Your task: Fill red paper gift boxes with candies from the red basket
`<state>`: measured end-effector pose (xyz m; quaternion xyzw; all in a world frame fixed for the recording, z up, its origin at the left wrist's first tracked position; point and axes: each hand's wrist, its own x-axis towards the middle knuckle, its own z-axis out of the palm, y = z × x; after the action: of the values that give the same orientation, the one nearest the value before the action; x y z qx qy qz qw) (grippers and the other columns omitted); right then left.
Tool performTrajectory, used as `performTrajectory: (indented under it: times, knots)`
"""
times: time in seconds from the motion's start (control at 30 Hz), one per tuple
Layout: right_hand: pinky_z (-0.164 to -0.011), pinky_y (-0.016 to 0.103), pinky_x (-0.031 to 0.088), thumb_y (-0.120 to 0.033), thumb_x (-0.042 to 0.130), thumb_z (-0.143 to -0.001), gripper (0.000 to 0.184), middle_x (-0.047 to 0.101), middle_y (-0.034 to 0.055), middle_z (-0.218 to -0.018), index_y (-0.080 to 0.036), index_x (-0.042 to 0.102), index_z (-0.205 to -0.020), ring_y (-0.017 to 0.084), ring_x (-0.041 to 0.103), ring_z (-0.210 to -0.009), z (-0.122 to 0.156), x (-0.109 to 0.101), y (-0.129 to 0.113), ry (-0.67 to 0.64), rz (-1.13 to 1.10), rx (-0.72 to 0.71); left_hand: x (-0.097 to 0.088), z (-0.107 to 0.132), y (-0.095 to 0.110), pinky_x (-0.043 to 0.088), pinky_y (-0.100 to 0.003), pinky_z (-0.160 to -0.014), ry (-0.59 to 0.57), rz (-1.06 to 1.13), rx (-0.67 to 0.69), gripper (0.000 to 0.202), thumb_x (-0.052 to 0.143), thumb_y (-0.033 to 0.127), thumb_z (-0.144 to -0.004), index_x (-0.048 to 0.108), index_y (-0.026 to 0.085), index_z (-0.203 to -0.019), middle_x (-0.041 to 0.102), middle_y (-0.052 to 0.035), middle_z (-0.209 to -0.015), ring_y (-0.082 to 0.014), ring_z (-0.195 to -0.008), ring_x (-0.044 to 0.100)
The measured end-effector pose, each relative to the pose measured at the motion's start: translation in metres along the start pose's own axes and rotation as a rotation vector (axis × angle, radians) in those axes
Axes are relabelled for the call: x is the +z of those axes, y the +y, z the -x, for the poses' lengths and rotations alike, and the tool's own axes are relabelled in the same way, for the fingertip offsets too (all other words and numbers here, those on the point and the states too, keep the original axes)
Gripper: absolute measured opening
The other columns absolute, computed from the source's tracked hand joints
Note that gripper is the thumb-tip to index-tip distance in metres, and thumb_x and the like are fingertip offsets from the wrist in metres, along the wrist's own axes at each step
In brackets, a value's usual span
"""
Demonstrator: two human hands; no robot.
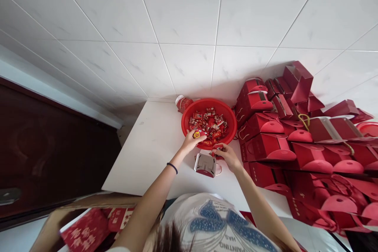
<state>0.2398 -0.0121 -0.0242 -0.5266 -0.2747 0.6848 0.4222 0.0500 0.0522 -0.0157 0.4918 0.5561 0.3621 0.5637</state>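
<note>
A red plastic basket holding many small wrapped candies stands on the white table. My left hand is at the basket's near left rim, its fingers closed on a candy packet in red and yellow. Just past the near right rim, my right hand pinches a small red wrapped candy; its exact kind is too small to tell. Below the hands sits a small gift box, open at the top, with a grey inside and red outer side. A thin pale ring-shaped handle lies beside it.
Many red gift boxes are stacked along the right of the table. Behind the basket's left rim lies a red and white roll-like item. Red printed packages sit in a cardboard carton at lower left. A tiled wall rises behind.
</note>
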Motion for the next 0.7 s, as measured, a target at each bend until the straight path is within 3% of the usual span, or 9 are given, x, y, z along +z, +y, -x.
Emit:
performTrajectory:
  times: [0.1,0.17,0.27,0.43,0.57,0.7]
  knots:
    - [-0.056,0.027,0.052,-0.029,0.084,-0.055,0.029,0.070,0.0008,-0.064,-0.017,0.067,-0.074,0.017,0.066,-0.059,0.009,0.011,0.009,-0.060,0.124,0.015,-0.003,0.025,0.002,0.050,-0.025,-0.058,-0.066,0.116,-0.097,0.048,0.083,0.054,-0.065,0.066,0.016,-0.089,0.071,-0.0038,-0.078,-0.0149,-0.065,0.062]
    - [-0.056,0.027,0.052,-0.025,0.079,-0.058,0.020,0.067,-0.0014,-0.059,-0.019,0.065,-0.071,0.017,0.064,-0.058,0.011,0.017,0.013,-0.034,0.207,0.010,-0.004,0.038,0.001,0.051,-0.025,-0.058,-0.080,0.135,-0.119,0.051,0.084,0.054,-0.064,0.066,0.015,-0.090,0.071,-0.0037,-0.079,-0.0145,-0.066,0.063]
    - [-0.054,0.026,0.048,-0.019,0.070,-0.063,0.010,0.063,-0.0040,-0.053,-0.021,0.062,-0.069,0.016,0.061,-0.053,0.014,0.019,0.013,0.050,0.398,-0.030,-0.006,0.053,-0.004,0.053,-0.026,-0.061,-0.104,0.114,-0.123,0.052,0.087,0.051,-0.061,0.064,0.016,-0.091,0.071,-0.0027,-0.081,-0.0156,-0.068,0.066]
    - [-0.057,0.025,0.041,-0.017,0.065,-0.068,0.008,0.064,-0.0040,-0.053,-0.023,0.065,-0.072,0.016,0.061,-0.055,0.018,0.016,0.008,0.095,0.733,-0.176,-0.014,0.070,-0.008,0.052,-0.027,-0.059,-0.252,-0.013,-0.153,0.046,0.086,0.045,-0.062,0.063,0.017,-0.090,0.071,-0.0012,-0.078,-0.0159,-0.063,0.064]
    - [-0.059,0.024,0.039,-0.020,0.072,-0.067,0.013,0.073,0.0005,-0.070,-0.025,0.072,-0.078,0.019,0.066,-0.066,0.016,0.016,0.014,0.119,0.844,-0.216,-0.024,0.077,-0.013,0.048,-0.025,-0.063,-0.142,-0.186,-0.088,0.038,0.083,0.045,-0.065,0.062,0.018,-0.081,0.070,-0.0004,-0.076,-0.0174,-0.070,0.064]
    - [-0.062,0.025,0.042,-0.023,0.076,-0.067,0.012,0.076,0.0019,-0.076,-0.026,0.075,-0.079,0.021,0.069,-0.071,0.016,0.015,0.019,0.111,0.798,-0.208,-0.029,0.080,-0.020,0.044,-0.025,-0.060,-0.073,-0.315,-0.033,0.037,0.081,0.046,-0.063,0.060,0.020,-0.078,0.067,0.0025,-0.070,-0.0170,-0.067,0.060]
